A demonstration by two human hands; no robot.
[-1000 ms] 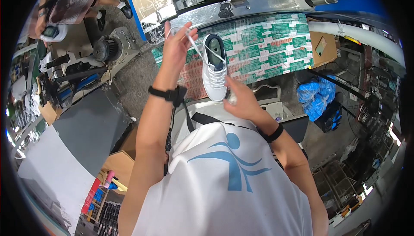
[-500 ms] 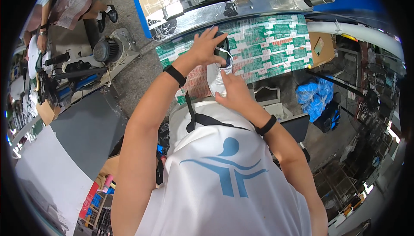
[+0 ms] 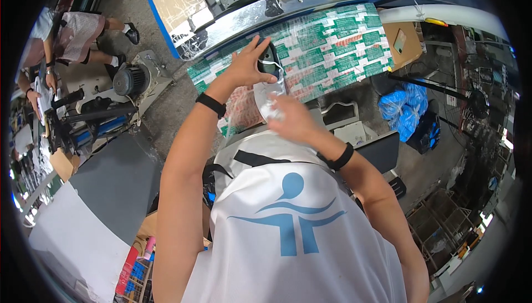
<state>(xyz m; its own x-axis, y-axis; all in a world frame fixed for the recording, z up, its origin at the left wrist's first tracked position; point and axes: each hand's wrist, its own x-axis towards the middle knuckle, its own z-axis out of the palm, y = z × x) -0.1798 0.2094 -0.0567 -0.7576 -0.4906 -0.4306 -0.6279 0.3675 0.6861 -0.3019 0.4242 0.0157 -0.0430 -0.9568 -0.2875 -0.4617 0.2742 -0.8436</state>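
Observation:
A white shoe (image 3: 260, 102) with a dark opening rests near the front edge of a board (image 3: 343, 54) wrapped in green-and-white printed tape. Its heel end points away from me and its toe toward my body. My left hand (image 3: 244, 69) grips it by the dark end, thumb on the near side and fingers reaching over the far side. Over the toe part, my right hand (image 3: 295, 119) is smeared by motion at the fingertips. Whether those fingers pinch anything cannot be made out. A pale lace lies by the opening.
Beyond the board runs a metal-edged conveyor (image 3: 244, 23). Blue plastic bags (image 3: 403, 109) lie on the right, below a cardboard box (image 3: 403, 42). On the left stand a motor (image 3: 130, 80) and a grey-and-white tabletop (image 3: 113, 186). A co-worker (image 3: 77, 31) is at the far left.
My right hand's fingers, clearly seen on the shoe earlier, are now blurred and nearer its toe. My left hand keeps its hold. The whole view has shifted slightly.

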